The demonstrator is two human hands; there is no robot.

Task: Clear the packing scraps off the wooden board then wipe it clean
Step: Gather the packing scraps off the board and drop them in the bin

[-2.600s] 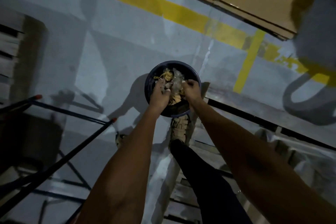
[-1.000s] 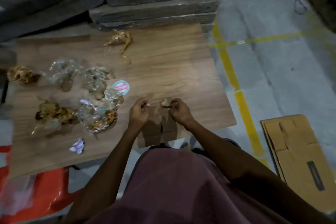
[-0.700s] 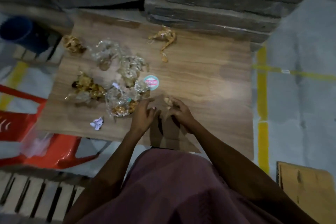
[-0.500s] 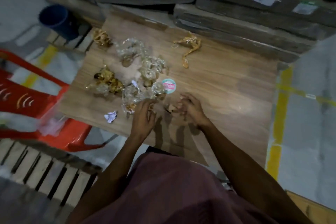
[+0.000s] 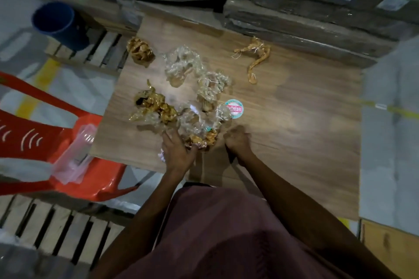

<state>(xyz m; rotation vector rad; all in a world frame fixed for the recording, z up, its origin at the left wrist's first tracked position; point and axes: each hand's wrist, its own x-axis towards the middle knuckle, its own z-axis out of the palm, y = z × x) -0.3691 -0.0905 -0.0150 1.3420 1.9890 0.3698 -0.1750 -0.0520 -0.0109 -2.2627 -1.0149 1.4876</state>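
Note:
The wooden board [image 5: 283,124] lies in front of me, strewn with packing scraps. Clear plastic wads [image 5: 181,63] and brown tape wads [image 5: 139,48] lie on its left half, and a twisted brown strip [image 5: 256,56] at the back. A round sticker [image 5: 234,108] lies mid-board. My left hand [image 5: 176,154] grips the near clump of clear plastic and brown tape [image 5: 199,133], thumb hooked under it. My right hand [image 5: 237,140] rests beside it on the board, fingers curled tight; the small brown scrap it pinched is hidden inside. A white paper bit [image 5: 161,156] peeks from under my left hand.
A blue bin [image 5: 54,22] stands on a wooden pallet [image 5: 95,52] at the back left. A red plastic chair [image 5: 34,140] with a clear bag [image 5: 74,158] touches the board's left edge. Wrapped stacked boxes [image 5: 317,7] line the back. Grey floor with yellow lines lies right.
I turned from the blue bin back to the board. My right hand picked up a small brown scrap, and my left hand moved left onto the near clump.

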